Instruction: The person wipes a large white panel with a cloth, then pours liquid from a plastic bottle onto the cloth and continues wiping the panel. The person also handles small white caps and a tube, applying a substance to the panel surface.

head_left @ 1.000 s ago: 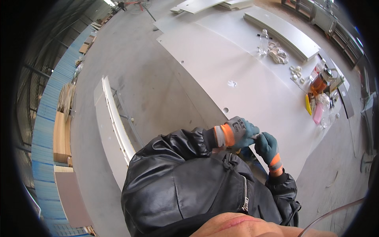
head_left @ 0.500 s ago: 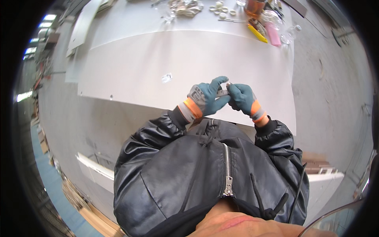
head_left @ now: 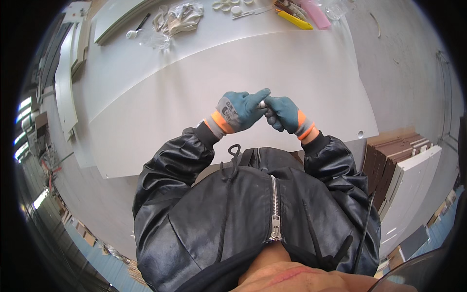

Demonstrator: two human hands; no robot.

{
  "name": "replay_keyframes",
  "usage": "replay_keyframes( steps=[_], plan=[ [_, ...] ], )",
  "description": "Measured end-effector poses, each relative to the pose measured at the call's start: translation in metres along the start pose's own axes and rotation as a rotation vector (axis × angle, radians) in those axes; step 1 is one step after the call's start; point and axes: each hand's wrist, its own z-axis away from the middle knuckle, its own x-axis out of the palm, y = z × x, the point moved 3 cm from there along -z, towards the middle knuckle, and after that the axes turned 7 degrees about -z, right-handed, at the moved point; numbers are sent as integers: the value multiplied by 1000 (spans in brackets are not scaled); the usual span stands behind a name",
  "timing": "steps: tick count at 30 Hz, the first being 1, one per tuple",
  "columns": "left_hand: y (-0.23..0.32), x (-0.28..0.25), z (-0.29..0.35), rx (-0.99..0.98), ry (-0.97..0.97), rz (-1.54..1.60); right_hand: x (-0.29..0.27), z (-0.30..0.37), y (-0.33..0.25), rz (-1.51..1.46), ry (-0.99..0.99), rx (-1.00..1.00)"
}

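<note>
My left hand (head_left: 241,111), in a teal-coated grey glove with an orange cuff, is closed and meets my right hand over the board. My right hand (head_left: 286,114), gloved the same way, has its fingers curled in. Pinched between them is a small white object (head_left: 263,103), mostly covered by the gloved fingers, so its kind does not show. Both hands are above a large white board (head_left: 165,121), towards its near side. A round hole (head_left: 360,134) is in the board near its right corner.
Along the table's far side lie a crumpled pair of gloves (head_left: 185,18), clear plastic (head_left: 154,39), several white round caps (head_left: 224,6), a yellow knife (head_left: 294,20) and a pink bottle (head_left: 316,13). Brown and white panels (head_left: 396,168) are stacked at my right; more boards (head_left: 64,87) stand left.
The view has shifted, and far-side items appear further left and higher. My hands have drawn tighter round the white object. The board's hole now shows at right instead of left; its label is no longer visible.
</note>
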Motion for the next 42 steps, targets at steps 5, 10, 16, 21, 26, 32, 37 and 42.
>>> replay_keyframes(
  steps=[5,10,16,21,26,32,37,42],
  plan=[
    [-23,13,-2,-23,43,150,-4,-25,-5,581,284,-657],
    [-37,19,-3,0,-10,97,-9,-49,-13,740,288,-673],
    [-50,26,-13,71,73,144,-17,-59,-10,394,132,-393],
    [-58,41,-28,35,-8,243,-25,-57,-18,104,129,-306],
    [-129,88,-44,-56,-87,141,-45,-63,9,79,145,-383],
    [-306,106,-71,-466,-51,-167,-72,-31,46,705,428,-485],
    [-344,80,-60,-422,-47,-743,-86,-27,73,988,417,-508],
    [-278,108,-36,-515,-25,-734,-113,11,97,1070,608,-822]
  ],
)
